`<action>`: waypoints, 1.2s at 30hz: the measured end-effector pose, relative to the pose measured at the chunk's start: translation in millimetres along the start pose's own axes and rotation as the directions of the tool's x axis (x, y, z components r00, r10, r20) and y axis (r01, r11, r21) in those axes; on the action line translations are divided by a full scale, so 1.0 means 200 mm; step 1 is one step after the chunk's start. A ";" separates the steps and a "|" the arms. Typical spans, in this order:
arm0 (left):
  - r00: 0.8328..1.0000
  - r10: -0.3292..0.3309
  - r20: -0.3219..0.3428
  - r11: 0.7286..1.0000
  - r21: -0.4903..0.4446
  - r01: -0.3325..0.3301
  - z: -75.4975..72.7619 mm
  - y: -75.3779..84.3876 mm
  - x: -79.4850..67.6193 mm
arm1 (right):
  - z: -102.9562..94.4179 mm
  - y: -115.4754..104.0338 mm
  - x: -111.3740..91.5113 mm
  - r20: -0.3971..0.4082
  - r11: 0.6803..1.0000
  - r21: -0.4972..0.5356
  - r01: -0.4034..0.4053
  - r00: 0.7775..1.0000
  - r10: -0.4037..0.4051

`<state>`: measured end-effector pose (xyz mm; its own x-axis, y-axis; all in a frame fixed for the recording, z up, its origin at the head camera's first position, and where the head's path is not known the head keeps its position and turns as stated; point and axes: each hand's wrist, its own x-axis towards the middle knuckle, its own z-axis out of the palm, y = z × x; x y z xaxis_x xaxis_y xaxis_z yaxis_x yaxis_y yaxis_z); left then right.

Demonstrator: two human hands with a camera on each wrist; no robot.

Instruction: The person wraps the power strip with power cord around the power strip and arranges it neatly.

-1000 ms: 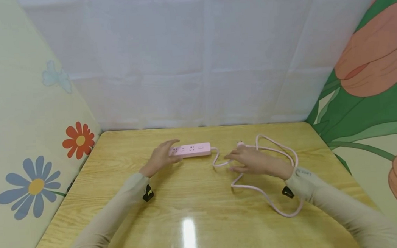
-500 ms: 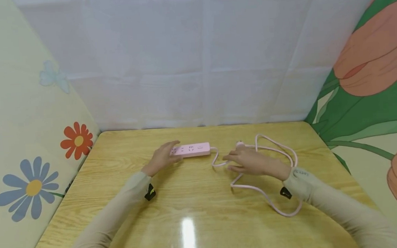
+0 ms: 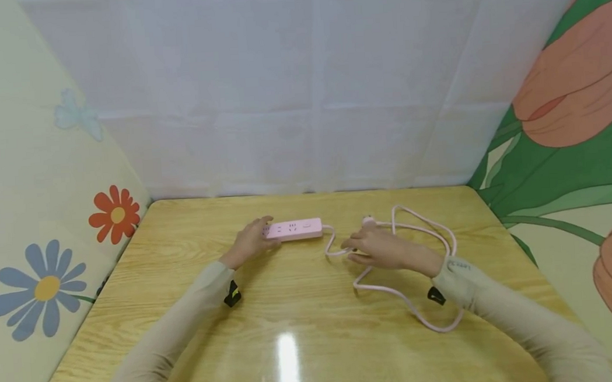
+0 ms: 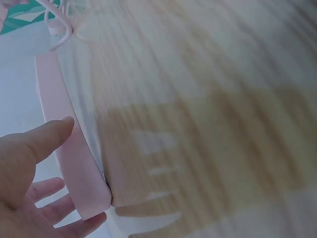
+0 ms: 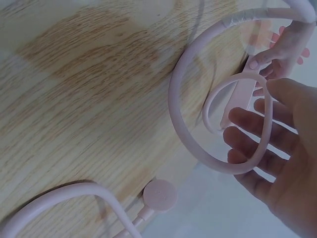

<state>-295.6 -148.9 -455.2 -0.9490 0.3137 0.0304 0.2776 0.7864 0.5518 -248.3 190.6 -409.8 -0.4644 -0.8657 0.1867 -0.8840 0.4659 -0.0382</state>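
A pink power strip (image 3: pixel 296 229) lies toward the back of the wooden table. My left hand (image 3: pixel 248 242) grips its left end; in the left wrist view the thumb presses one side and the other fingers (image 4: pixel 57 209) reach behind it. Right of the strip, my right hand (image 3: pixel 383 248) is over the pink power cord (image 5: pixel 176 94). The right wrist view shows this cord arching between the thumb and the loosely curled fingers (image 5: pixel 242 120). Just beyond that hand is the plug (image 3: pixel 368 221), its pins pointing away. Part of the cord is hidden under the right hand.
Loose loops of the cord spread over the right of the wooden table (image 3: pixel 189 338). A white sheet (image 3: pixel 226 90) hangs along the back edge. Flower-patterned panels stand at the left (image 3: pixel 10 174) and right (image 3: pixel 565 210). A bright reflection shows near the front.
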 end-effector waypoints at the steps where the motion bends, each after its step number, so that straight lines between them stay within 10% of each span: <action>1: 1.000 -0.007 0.001 1.000 0.008 0.007 0.00 0.00 0.00 | 0.00 0.00 0.00 -0.003 1.000 0.008 0.007 1.000 -0.007; 28: 0.998 0.050 0.029 0.990 0.128 -0.053 0.04 -0.03 0.00 | 0.00 -0.02 0.00 -0.017 0.998 0.064 0.016 1.000 -0.015; 36: 0.998 0.006 0.060 1.000 0.006 -0.007 0.03 0.01 -0.01 | -0.02 -0.01 0.00 -0.042 0.998 0.061 0.024 0.999 -0.021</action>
<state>-293.2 -145.8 -458.8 -0.9367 0.3498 -0.0158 0.2849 0.7876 0.5464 -245.7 189.5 -406.4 -0.4429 -0.8671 0.2281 -0.8964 0.4333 -0.0934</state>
